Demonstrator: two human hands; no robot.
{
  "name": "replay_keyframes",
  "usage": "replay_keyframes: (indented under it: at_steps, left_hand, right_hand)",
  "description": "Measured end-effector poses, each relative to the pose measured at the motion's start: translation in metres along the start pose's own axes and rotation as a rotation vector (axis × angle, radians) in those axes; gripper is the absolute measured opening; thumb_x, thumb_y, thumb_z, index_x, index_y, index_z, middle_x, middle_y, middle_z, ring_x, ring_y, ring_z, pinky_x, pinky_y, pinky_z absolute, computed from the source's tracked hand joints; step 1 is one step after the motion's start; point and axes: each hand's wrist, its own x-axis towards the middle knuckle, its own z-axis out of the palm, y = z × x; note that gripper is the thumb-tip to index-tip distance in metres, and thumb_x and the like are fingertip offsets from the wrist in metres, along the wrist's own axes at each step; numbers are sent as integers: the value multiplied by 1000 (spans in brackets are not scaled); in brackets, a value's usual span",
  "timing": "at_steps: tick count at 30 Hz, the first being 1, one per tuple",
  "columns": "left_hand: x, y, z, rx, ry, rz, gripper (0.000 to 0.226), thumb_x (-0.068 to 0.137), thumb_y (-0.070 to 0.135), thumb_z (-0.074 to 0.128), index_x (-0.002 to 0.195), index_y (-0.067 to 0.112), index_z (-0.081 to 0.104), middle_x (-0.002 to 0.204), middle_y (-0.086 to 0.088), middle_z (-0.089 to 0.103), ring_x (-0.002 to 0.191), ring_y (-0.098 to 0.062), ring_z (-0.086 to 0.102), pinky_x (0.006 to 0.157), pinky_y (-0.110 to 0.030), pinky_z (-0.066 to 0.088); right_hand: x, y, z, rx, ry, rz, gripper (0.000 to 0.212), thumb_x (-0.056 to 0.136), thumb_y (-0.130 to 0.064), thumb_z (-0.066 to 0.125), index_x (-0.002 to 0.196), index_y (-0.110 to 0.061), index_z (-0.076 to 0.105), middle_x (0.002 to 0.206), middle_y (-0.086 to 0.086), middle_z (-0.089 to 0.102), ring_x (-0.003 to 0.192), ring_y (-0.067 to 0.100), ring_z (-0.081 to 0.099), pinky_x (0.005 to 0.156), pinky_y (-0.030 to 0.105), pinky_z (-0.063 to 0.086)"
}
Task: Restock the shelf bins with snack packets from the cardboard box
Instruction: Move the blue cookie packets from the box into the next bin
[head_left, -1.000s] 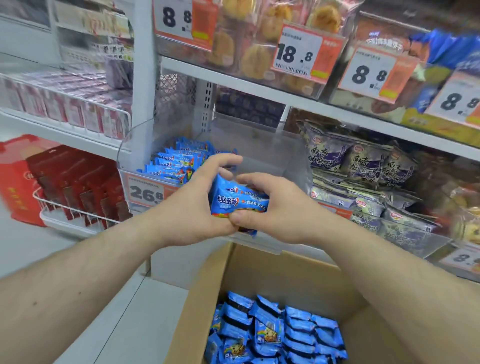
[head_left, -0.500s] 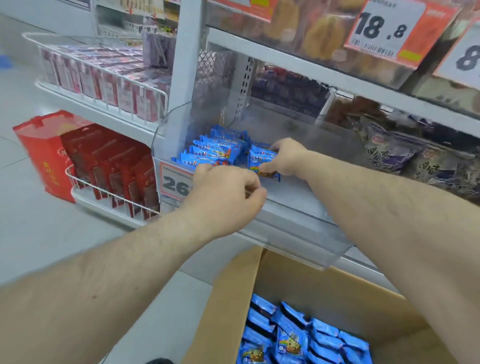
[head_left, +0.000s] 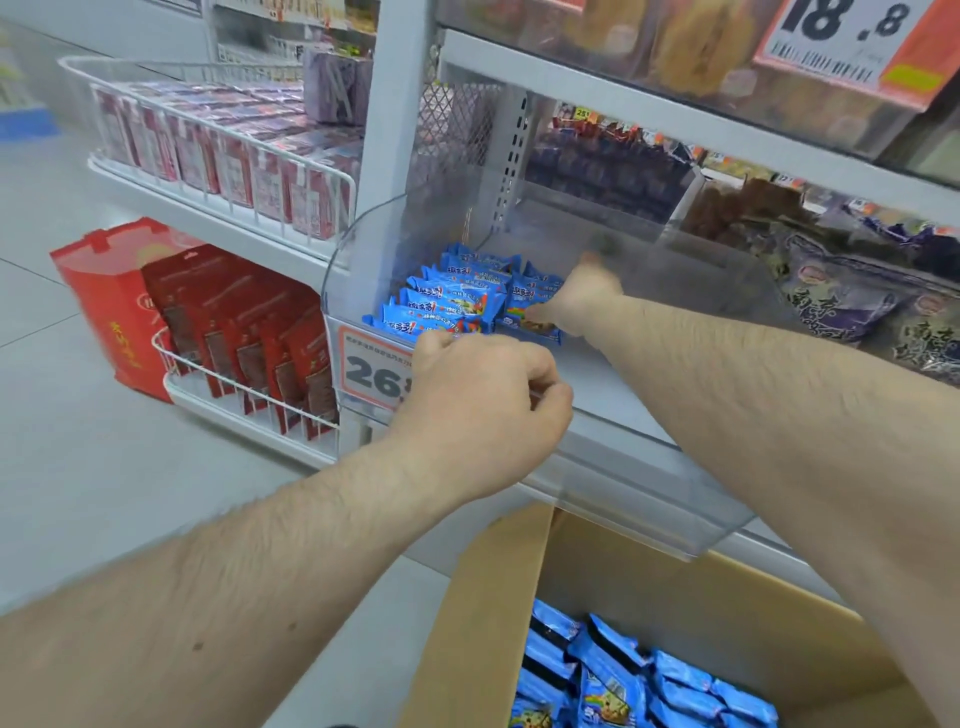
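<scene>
Reaching deep into the clear bin (head_left: 545, 426), the right hand (head_left: 584, 293) is down among the blue packets (head_left: 447, 299), setting one against the stack at the bin's left end. Its fingers are blurred and partly hidden behind the packets, so whether they grip or have let go, I cannot tell. The left hand (head_left: 483, 410) hovers at the bin's front lip beside the price tag (head_left: 371, 371), fingers curled loosely with nothing visible in them.

Risk now: the stack leans toward the front wall, and a shove from the right hand could tip the row flat or push a packet over the lip, straight down toward the floor beside the cardboard box (head_left: 701, 613). The left hand sits close enough to knock the tag or nudge the front packets too. Most of the bin's floor is bare to the right, so a loosely placed packet could slide away from the row.

Against half a second ago, the view has closed in and the right hand has pushed further back and lower in the bin, while the left hand has barely shifted. The box below holds plenty more blue packets.
</scene>
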Motion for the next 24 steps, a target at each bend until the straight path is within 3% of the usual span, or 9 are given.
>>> replay_keyframes:
  at_steps: [3, 6, 7, 11, 16, 18, 20, 24]
  left_hand:
    - [-1, 1, 0, 1, 1, 8, 29, 87, 44, 45, 75, 24, 63, 73, 11, 61, 82, -8, 51, 81, -29, 18]
    - [-1, 1, 0, 0, -5, 10, 29, 89, 43, 46, 74, 25, 62, 69, 12, 58, 80, -8, 50, 84, -29, 19]
    - [-1, 1, 0, -3, -9, 5, 28, 90, 42, 47, 75, 24, 63, 68, 12, 56, 80, -9, 50, 87, -29, 20]
    - [-1, 3, -3, -26, -7, 16, 22, 91, 37, 51, 78, 24, 63, 79, 11, 62, 87, -10, 52, 93, -32, 23]
    - [-3, 8, -7, -148, 76, 93, 15, 82, 36, 51, 82, 28, 63, 85, 14, 62, 90, -11, 52, 93, -34, 29]
    - [-4, 11, -10, -214, 140, 163, 14, 79, 30, 55, 83, 22, 65, 81, 15, 59, 83, -12, 52, 85, -34, 35]
    - [-8, 19, -12, -285, 151, 216, 10, 78, 24, 57, 83, 19, 64, 76, 14, 56, 73, -7, 47, 74, -25, 38]
    - [-28, 37, 0, -423, -66, 178, 4, 78, 26, 58, 79, 29, 60, 63, 19, 57, 55, -5, 50, 57, -19, 40]
  right_hand:
    - [1, -1, 2, 54, -12, 15, 59, 76, -41, 80, 109, -7, 43, 92, 4, 55, 92, 21, 64, 80, 32, 56]
    - [-4, -1, 0, 125, -64, 37, 50, 76, -36, 81, 78, -11, 38, 78, 3, 52, 92, 24, 68, 82, 39, 58]
    - [-7, -1, -2, 144, -83, 44, 51, 76, -35, 82, 77, -12, 37, 77, 3, 52, 90, 24, 69, 81, 39, 59]
    - [-14, 5, -8, 193, -113, 92, 57, 73, -36, 84, 106, -5, 50, 87, 6, 63, 69, 19, 65, 74, 37, 61]
    - [-41, 13, -29, 223, -72, 121, 50, 72, -31, 84, 98, -8, 47, 81, 3, 51, 69, 17, 55, 58, 30, 54]
    - [-59, 16, -40, 232, 9, 95, 38, 76, -25, 77, 96, -10, 48, 83, 4, 53, 71, 19, 57, 57, 30, 51]
    - [-80, 23, -48, 341, 147, 30, 23, 78, -18, 67, 97, -17, 54, 94, 2, 60, 82, 23, 64, 70, 32, 56]
    - [-133, 41, -58, 329, 419, -178, 8, 76, -17, 60, 73, -24, 61, 75, -8, 63, 78, 16, 61, 71, 27, 47]
